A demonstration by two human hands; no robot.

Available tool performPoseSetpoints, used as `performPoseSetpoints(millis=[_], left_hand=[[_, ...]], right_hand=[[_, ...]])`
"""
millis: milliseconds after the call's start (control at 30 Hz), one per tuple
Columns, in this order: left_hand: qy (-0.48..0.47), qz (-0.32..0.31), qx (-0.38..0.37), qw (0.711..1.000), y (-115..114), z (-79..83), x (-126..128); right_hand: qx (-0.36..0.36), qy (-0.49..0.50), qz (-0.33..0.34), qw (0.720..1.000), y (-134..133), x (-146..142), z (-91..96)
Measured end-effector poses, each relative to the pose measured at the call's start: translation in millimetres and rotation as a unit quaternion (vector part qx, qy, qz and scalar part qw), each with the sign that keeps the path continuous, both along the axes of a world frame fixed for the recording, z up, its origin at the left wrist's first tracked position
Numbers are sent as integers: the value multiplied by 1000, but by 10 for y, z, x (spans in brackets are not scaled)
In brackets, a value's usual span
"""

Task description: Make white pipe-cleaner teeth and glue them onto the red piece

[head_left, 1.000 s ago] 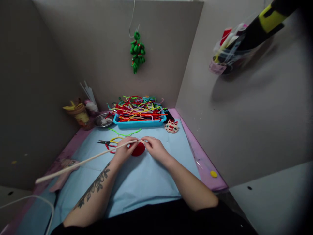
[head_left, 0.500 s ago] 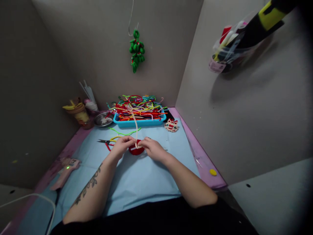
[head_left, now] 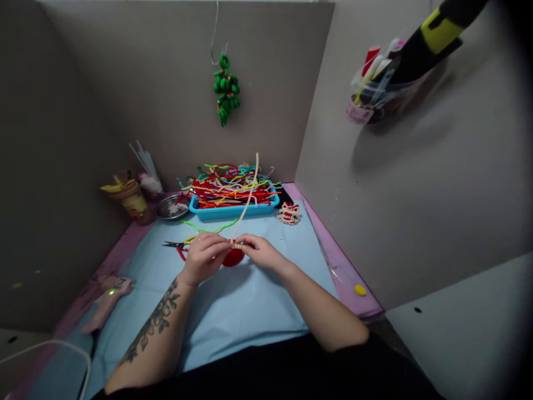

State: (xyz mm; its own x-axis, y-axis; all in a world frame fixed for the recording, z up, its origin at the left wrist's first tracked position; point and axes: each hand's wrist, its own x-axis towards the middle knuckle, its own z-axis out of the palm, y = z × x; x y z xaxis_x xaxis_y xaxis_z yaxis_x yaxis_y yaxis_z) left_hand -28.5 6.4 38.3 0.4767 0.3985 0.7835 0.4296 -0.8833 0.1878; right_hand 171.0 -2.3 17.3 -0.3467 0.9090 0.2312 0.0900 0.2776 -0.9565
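My left hand (head_left: 204,256) and my right hand (head_left: 260,251) meet over a small red round piece (head_left: 233,258) on the light blue mat (head_left: 233,311). Both hands pinch a cream pipe cleaner (head_left: 246,203) at its lower end, where it coils at the red piece. The long free end of the pipe cleaner stands up and leans away from me, over the blue tray. The fingers of both hands are closed.
A blue tray (head_left: 233,210) heaped with coloured pipe cleaners sits at the back. Small scissors (head_left: 177,245), a green pipe cleaner (head_left: 208,228), a small red-and-white figure (head_left: 288,213), a metal dish (head_left: 169,206) and cups (head_left: 127,197) lie around. A green ornament (head_left: 225,89) hangs on the wall.
The free end of the cream pipe cleaner swung from pointing low left to standing up and away from me. Both hands stayed at the red piece.
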Motion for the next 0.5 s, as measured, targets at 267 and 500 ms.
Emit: performPoseSetpoints(millis=[267,500], left_hand=[[26,27,82,996,71,-139,25],[78,32,97,992,68,-113,7]], right_hand=[[-42,67,43,996,-16,16,39],[-35,46,33,998,-25,6,30]])
